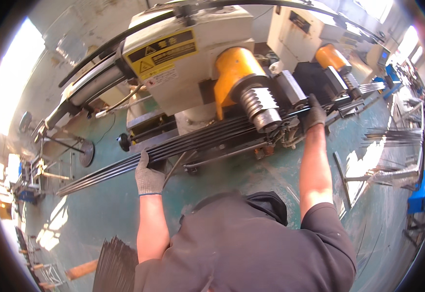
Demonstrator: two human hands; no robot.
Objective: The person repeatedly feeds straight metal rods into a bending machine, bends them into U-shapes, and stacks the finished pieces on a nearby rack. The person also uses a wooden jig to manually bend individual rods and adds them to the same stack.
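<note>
Several long dark metal bars lie side by side, running from the lower left up to the right across the front of a machine. My left hand, in a light knitted glove, is closed around the bars near their left part, with the thumb up along them. My right hand, in a darker-looking glove, grips the bars farther right, beside a dark metal block; some of its fingers are hidden. Between my hands, a ribbed steel spindle with an orange housing sits above the bars.
A white machine body with yellow warning labels stands ahead. A second orange housing is farther right. Thin rods lie on a metal rack at the right. A bundle of dark rods is at the lower left, over the green floor.
</note>
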